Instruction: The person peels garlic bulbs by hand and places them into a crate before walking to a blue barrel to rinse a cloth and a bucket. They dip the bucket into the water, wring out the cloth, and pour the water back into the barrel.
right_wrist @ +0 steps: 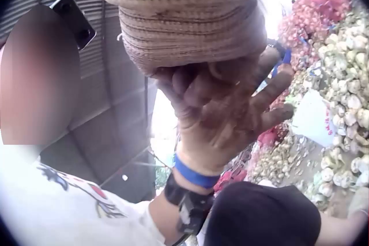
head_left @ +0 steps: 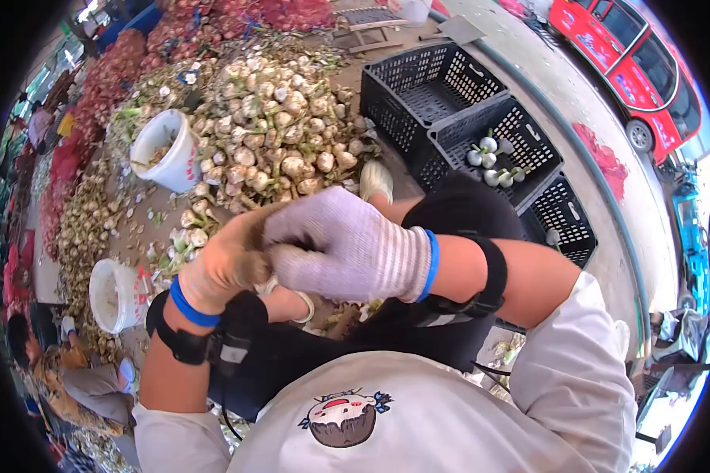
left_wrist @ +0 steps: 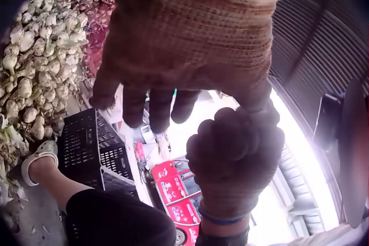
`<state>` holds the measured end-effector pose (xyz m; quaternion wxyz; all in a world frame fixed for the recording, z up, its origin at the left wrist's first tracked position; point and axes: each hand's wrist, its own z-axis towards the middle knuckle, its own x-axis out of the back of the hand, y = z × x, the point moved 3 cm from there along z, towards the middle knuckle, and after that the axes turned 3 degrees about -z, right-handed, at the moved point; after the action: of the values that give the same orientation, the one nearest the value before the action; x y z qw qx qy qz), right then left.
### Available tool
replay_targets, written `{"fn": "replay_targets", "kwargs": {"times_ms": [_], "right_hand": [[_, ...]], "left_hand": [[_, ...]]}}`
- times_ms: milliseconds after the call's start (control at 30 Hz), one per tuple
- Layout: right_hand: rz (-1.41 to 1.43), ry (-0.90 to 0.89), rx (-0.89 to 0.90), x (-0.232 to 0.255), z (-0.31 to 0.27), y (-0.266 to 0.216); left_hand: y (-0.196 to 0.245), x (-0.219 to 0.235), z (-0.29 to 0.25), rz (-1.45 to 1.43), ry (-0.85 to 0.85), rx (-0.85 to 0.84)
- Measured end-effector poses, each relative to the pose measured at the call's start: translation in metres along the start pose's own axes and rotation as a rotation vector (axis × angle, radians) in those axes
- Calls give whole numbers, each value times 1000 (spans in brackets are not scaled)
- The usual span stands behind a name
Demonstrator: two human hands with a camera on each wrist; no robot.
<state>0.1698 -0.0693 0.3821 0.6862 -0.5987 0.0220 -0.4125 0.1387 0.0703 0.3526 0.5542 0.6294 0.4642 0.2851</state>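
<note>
Both hands wear knitted work gloves and meet in front of the lap. My left hand has its fingers straight and spread, plainest in the left wrist view. At its thumb side, my right hand is curled into a fist and grips the left glove's thumb; most of that thumb is hidden inside the right fingers. The soiled left palm shows in the right wrist view. No garlic appears in either hand. Beyond the hands spreads a large heap of garlic bulbs with trimmed stems.
Black plastic crates stand in a row at the right, one with several garlic bulbs. White buckets stand left of the heap. Red net sacks lie behind. Another person sits at far left; a red vehicle is at upper right.
</note>
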Motion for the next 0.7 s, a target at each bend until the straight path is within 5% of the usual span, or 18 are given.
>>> {"fn": "replay_targets", "kwargs": {"times_ms": [167,233,333,433,500,567,633,700], "right_hand": [[46,161,-339,44,42,8],[335,-6,-518,71,61,35],[148,145,-461,152,75,69],[-152,395,-587,271,56,113],[-335,462,-834,318,14,163],[-647,287,-1049,339,-69,249],[-862,-20,-1383,310,-101,301],[-697,82,-1528,292,-140,363]], "left_hand": [[3,64,61,698,-52,-281],[-4,82,93,246,-160,-152],[-16,132,132,-521,-363,3],[-60,217,167,-467,91,-34],[-92,251,186,-421,196,166],[-102,255,214,-294,174,295],[-117,258,244,-289,96,384],[-109,258,262,-289,99,447]]}}
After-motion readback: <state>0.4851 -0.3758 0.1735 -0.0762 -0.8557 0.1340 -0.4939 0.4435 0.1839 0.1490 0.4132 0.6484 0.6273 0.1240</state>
